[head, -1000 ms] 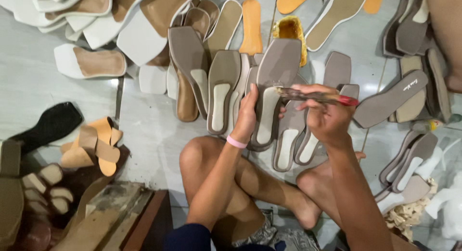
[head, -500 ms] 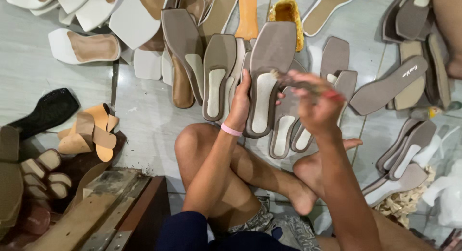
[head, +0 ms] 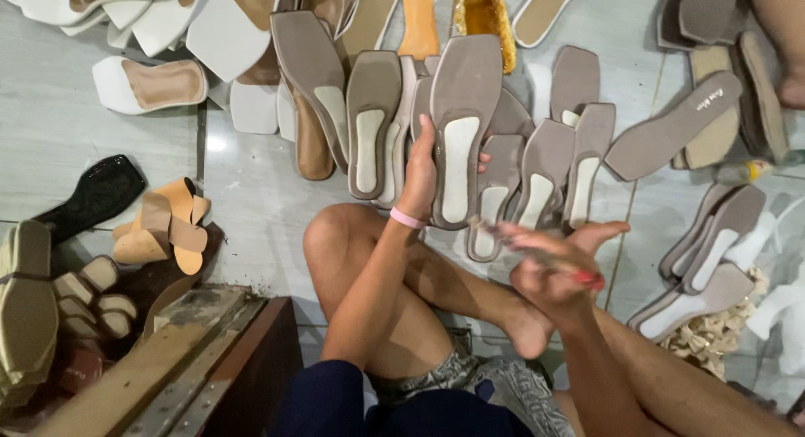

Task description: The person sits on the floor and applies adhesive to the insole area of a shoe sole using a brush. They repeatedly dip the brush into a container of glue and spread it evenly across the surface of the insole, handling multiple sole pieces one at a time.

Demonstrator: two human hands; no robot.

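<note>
Above the bent knees, left hand [head: 419, 173] grips the taupe square-toed insole with a pale patch [head: 459, 135] by its left edge; right hand [head: 549, 265], nearer and rightward, clenches a blurred red-handled brush [head: 537, 246]

The person sits on the floor with bare legs crossed, knees bent outward. The left arm reaches forward over the left knee, elbow nearly straight, a pink band around the wrist. The left hand [head: 422, 170] is raised with the palm turned inward, thumb on the near side and fingers curled around from behind in a grip. The right hand [head: 549, 265], blurred, sits lower, near the right foot, fingers closed in a loose fist.
</note>
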